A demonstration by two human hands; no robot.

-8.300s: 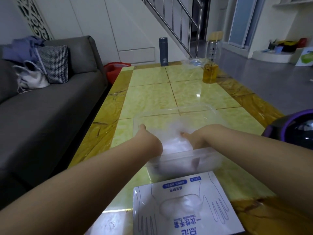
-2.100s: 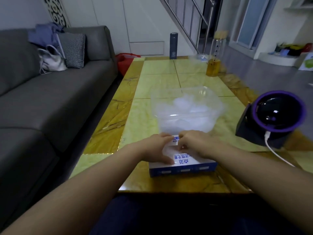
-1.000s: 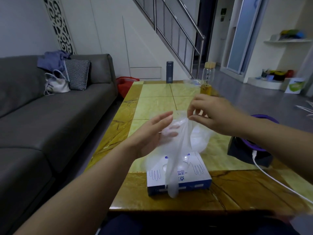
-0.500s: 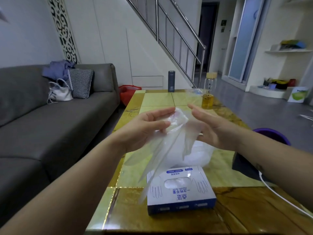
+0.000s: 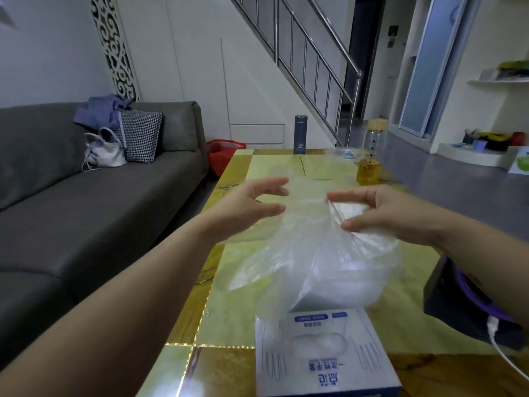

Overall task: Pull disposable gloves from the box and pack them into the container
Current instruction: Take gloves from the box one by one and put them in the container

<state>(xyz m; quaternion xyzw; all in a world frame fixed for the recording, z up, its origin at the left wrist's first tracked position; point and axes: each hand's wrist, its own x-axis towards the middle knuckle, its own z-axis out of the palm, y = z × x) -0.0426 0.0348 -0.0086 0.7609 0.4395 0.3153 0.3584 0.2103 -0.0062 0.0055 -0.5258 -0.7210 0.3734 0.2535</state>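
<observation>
A thin clear disposable glove [image 5: 297, 253] hangs spread in the air between my hands, above the table. My right hand [image 5: 392, 216] pinches its upper edge between thumb and curled fingers. My left hand [image 5: 249, 207] is beside the film with its fingers spread and straight, gripping nothing that I can make out. The white and blue glove box [image 5: 326, 359] lies flat at the near table edge, with gloves showing in its oval opening. The clear plastic container [image 5: 380, 247] stands behind the box, blurred through the film, with white gloves heaped inside.
A black and purple device [image 5: 463, 308] with a white cable [image 5: 503, 353] sits at the right. A yellow jar [image 5: 367, 173], a glass bottle [image 5: 376, 136] and a dark flask [image 5: 300, 134] stand at the table's far end. A grey sofa [image 5: 86, 213] runs along the left.
My hands have moved apart and stretched the glove wide. The left hand's fingers have opened off the film, and the right hand now pinches its edge.
</observation>
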